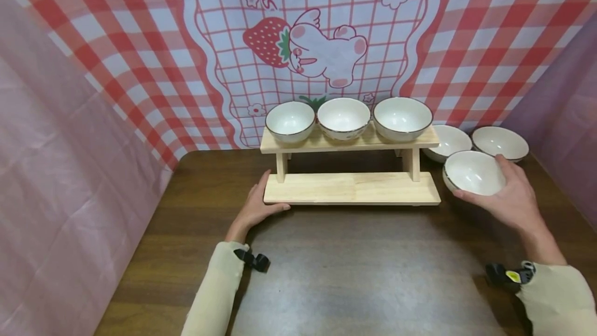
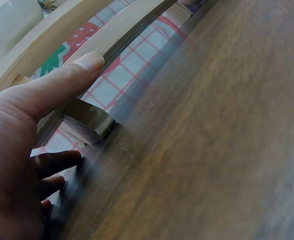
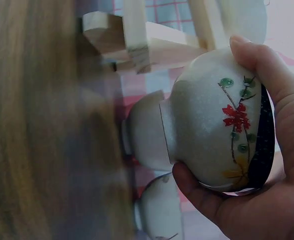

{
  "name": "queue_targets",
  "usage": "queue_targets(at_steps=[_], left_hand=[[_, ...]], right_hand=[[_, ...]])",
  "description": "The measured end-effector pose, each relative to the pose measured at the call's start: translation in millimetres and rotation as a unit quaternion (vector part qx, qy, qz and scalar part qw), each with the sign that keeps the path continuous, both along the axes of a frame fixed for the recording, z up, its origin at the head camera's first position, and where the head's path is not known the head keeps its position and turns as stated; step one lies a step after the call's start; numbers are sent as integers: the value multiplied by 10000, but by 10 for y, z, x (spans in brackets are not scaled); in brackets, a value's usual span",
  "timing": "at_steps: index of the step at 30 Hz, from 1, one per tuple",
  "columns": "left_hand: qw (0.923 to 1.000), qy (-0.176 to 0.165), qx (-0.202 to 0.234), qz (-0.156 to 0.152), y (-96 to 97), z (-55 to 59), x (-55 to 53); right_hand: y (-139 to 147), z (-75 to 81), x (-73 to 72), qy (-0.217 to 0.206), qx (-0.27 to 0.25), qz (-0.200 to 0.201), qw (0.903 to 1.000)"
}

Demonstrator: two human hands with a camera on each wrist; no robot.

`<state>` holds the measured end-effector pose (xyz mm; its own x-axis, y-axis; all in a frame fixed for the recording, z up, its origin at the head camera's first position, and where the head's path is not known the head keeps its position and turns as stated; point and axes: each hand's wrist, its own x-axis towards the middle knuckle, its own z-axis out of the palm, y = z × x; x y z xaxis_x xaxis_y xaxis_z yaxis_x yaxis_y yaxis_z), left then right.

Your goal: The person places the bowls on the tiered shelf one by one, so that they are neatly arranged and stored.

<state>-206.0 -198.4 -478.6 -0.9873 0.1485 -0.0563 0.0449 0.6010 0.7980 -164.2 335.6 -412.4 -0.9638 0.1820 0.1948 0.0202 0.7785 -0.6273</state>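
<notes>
My right hand holds a white bowl by its side, thumb and fingers spread around it. In the right wrist view this bowl shows a red flower, green leaves and a dark rim band. It is raised beside the right end of a two-tier wooden rack. At the rack's left end, my left hand rests against the lower shelf. Its thumb lies along the shelf's front edge, the other fingers relaxed near the tabletop.
Three bowls stand in a row on the upper shelf: left, middle and right. Two more bowls, one partly behind the rack and another, sit at the table's back right. A checked cloth hangs behind.
</notes>
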Motion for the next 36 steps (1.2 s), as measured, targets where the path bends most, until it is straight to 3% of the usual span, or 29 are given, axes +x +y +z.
queue_targets(at_steps=[19,36], left_hand=[[10000,29,-41,-10,-11,-19,-7],[10000,73,2,7,1,-25,-6]], right_hand=[[-262,255,141,48,-72,327,9994],[-637,309,92,222,-32,868,9960]])
